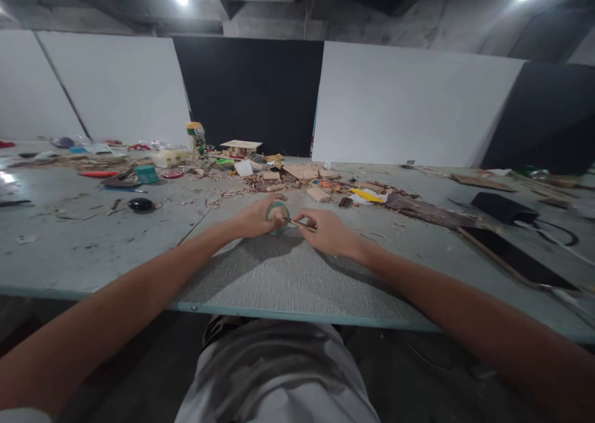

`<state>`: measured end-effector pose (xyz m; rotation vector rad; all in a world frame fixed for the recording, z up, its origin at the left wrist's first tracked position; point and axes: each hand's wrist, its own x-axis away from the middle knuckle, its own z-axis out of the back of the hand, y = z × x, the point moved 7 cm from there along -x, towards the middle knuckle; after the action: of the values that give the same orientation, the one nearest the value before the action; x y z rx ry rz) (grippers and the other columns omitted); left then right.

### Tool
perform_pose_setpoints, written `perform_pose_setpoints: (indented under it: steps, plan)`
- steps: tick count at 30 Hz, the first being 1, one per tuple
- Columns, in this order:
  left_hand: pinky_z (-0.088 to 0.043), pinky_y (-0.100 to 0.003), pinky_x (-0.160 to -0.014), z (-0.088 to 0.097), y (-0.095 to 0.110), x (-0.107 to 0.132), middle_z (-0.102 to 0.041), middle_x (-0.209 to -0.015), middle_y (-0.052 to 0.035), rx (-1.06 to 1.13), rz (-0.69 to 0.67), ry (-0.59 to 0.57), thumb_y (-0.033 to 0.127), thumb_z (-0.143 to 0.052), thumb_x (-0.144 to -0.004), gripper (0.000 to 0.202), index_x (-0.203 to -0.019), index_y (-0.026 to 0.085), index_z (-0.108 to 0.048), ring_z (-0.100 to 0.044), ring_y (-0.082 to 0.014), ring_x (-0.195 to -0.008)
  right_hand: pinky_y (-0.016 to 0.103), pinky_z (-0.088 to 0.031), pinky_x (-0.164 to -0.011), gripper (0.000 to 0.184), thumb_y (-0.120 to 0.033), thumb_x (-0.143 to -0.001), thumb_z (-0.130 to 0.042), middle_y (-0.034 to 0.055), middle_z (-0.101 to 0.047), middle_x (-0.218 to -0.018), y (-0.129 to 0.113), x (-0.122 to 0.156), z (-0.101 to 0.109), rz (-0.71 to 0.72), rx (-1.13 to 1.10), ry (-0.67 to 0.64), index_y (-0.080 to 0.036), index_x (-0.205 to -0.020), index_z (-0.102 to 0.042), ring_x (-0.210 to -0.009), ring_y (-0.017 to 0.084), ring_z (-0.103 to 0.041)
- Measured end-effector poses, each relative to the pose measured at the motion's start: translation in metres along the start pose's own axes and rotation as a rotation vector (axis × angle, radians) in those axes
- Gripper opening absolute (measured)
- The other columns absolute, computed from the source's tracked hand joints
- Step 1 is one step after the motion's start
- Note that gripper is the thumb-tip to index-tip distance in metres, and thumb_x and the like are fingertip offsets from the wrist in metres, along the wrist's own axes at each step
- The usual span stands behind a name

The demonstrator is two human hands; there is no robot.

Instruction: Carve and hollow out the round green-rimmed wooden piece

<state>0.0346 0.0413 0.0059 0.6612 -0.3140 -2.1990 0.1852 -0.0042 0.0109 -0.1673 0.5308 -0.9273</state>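
The left hand (257,217) is clasping a round, teal-rimmed object (284,210) over the grey, streaky-textured surface (288,280), while the right hand (329,231) is pinching a thin stick (294,222), its tip pointing toward the object's pale middle.

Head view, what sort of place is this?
Probably a craft workshop of some kind: wood blocks and chips litter the table, and the right hand works with a thin stick.

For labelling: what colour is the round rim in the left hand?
The round rim is teal, clearest in head view.
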Motion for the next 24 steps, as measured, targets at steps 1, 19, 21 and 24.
perform_pose_setpoints:
  steps: [1,19,21,24]
  plan:
    - [-0.049,-0.036,-0.081,0.001,0.0,0.0,-0.064,-0.116,-0.0114,0.018,-0.001,-0.015,0.042,-0.059,-0.084,0.057,-0.134,0.018,-0.046,-0.063,-0.026,-0.099,0.029,-0.04,-0.068,0.027,-0.02,-0.089,-0.054,0.0081,-0.074,-0.089,-0.001,0.001,0.002,-0.001,0.008,0.011,-0.016,-0.11,-0.07,-0.071,0.018,-0.061]
    - [-0.049,-0.032,-0.076,-0.003,-0.003,-0.001,-0.068,-0.103,-0.0082,0.186,-0.042,-0.152,0.046,-0.065,-0.078,0.043,-0.112,0.019,-0.06,-0.064,-0.0226,-0.091,0.036,-0.047,-0.098,0.042,-0.017,-0.093,-0.047,0.0092,-0.069,-0.128,-0.002,0.001,-0.012,0.176,0.105,0.04,-0.016,-0.132,-0.065,-0.113,0.024,-0.066]
    - [-0.049,-0.032,-0.077,-0.003,-0.005,-0.001,-0.068,-0.106,-0.0091,0.174,-0.025,-0.156,0.046,-0.066,-0.077,0.044,-0.112,0.02,-0.061,-0.064,-0.0232,-0.091,0.036,-0.049,-0.097,0.042,-0.017,-0.093,-0.048,0.0089,-0.07,-0.127,-0.002,0.0,-0.015,0.17,0.091,0.039,-0.017,-0.131,-0.066,-0.111,0.024,-0.067]
    - [-0.05,-0.033,-0.078,-0.002,-0.007,-0.002,-0.068,-0.106,-0.0088,0.157,-0.032,-0.161,0.044,-0.066,-0.075,0.045,-0.112,0.019,-0.062,-0.064,-0.0233,-0.092,0.036,-0.049,-0.096,0.041,-0.017,-0.091,-0.049,0.01,-0.071,-0.124,-0.001,-0.001,-0.016,0.162,0.081,0.041,-0.017,-0.128,-0.069,-0.109,0.025,-0.069]
